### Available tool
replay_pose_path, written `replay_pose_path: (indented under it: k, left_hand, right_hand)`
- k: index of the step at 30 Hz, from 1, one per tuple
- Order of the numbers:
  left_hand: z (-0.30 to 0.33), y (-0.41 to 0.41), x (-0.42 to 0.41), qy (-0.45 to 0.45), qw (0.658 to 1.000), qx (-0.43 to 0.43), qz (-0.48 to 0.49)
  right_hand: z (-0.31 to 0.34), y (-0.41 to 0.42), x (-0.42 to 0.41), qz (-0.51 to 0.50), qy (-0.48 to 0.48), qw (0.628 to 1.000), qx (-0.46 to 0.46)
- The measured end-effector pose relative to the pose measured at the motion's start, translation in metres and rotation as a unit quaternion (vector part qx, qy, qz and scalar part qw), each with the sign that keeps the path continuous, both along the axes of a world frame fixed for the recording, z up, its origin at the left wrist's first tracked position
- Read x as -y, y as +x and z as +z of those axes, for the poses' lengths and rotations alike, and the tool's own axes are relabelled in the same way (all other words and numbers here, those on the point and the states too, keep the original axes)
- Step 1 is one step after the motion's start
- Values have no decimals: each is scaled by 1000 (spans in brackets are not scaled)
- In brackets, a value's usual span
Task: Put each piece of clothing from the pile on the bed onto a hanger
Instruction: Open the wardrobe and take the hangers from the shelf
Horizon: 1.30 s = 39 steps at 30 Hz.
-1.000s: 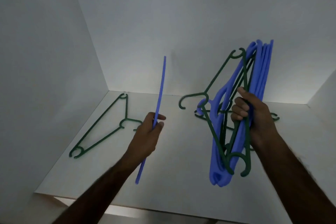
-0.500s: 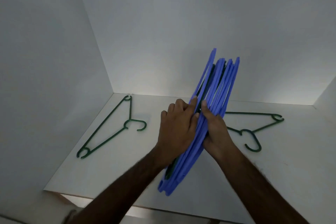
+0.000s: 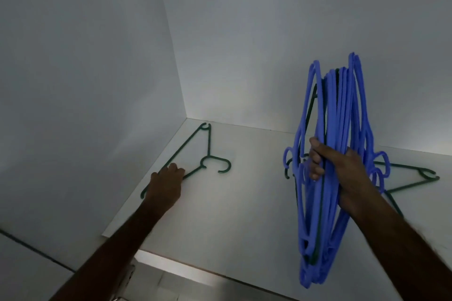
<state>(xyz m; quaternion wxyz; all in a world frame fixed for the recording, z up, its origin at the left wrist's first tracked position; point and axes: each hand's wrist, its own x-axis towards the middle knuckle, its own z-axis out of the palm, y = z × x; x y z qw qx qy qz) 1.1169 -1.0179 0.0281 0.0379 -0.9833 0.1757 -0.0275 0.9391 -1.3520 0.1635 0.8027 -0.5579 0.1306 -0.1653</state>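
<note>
The right hand (image 3: 342, 173) grips a fat bundle of blue hangers (image 3: 335, 178), a dark green one or two mixed in, held upright over the right part of the shelf (image 3: 239, 203). The left hand (image 3: 168, 183) sits on a green hanger (image 3: 195, 151) lying flat by the shelf's left edge, fingers on the wire; can't tell if it's actually gripping. Another green hanger (image 3: 415, 178) lies behind the bundle.

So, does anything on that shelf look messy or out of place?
Slightly. Two dark green hangers lie loose and apart on the shelf: the left green hanger under the left hand, the right green hanger behind the hanger bundle in the right hand.
</note>
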Motion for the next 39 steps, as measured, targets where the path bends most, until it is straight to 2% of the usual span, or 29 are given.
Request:
replay_pose_path:
  k: [2,6,7,9,10,11,13,15,18,21,24,26,28,31,32,34,36,37,39]
  left_hand:
    - [-1,1,-3,-5,999,-16,-41]
    - [7,-2,3,-97,982,-129,-100]
    - [10,-4,7,-92,981,-123,-115]
    - [10,-1,11,-90,991,-7,-99]
    - [9,2,10,-81,994,22,-68]
    - [7,7,7,-69,996,32,-38]
    - [0,20,1,-141,988,-53,26]
    - [-1,30,-1,-191,971,-138,32]
    - [8,29,10,-273,936,-217,47]
    - [34,5,30,-450,840,-301,42]
    - [76,-27,64,-556,787,-261,-59]
    - [102,-48,91,-563,778,-233,-156]
    - [120,-66,119,-535,779,-214,-248]
    - [126,-90,152,-505,766,-220,-331]
    - [124,-95,162,-474,783,-189,-356]
    - [117,-101,180,-367,839,-60,-398]
    - [117,-105,196,-292,858,50,-421]
    - [119,-110,203,-284,848,80,-439]
    - [125,-121,214,-305,809,98,-493]
  right_hand:
    - [-2,5,-6,9,-9,1000,-12]
    - [-8,17,-22,21,4,1000,-22]
    - [-10,20,-25,23,8,999,-21]
    - [-11,25,-32,26,5,999,-23]
    - [-12,26,-35,27,-1,999,-25]
    - [-11,26,-39,26,-8,999,-27]
    - [-11,27,-45,22,-18,999,-28]
    - [-10,26,-48,19,-20,999,-26]
    - [-11,23,-49,14,-19,999,-26]
    - [-9,16,-52,6,-5,1000,-24]
    - [-8,11,-54,5,28,999,-34]
    - [-8,7,-54,2,46,998,-32]
    - [-9,4,-56,-9,75,997,-11]
    - [-12,-2,-59,-80,120,989,11]
    - [-14,-5,-58,-102,140,985,19]
    - [-17,-13,-52,-138,175,974,39]
    - [-18,-25,-43,-175,177,967,50]
    - [-17,-33,-37,-199,169,964,51]
    - [-17,-53,-21,-238,159,956,59]
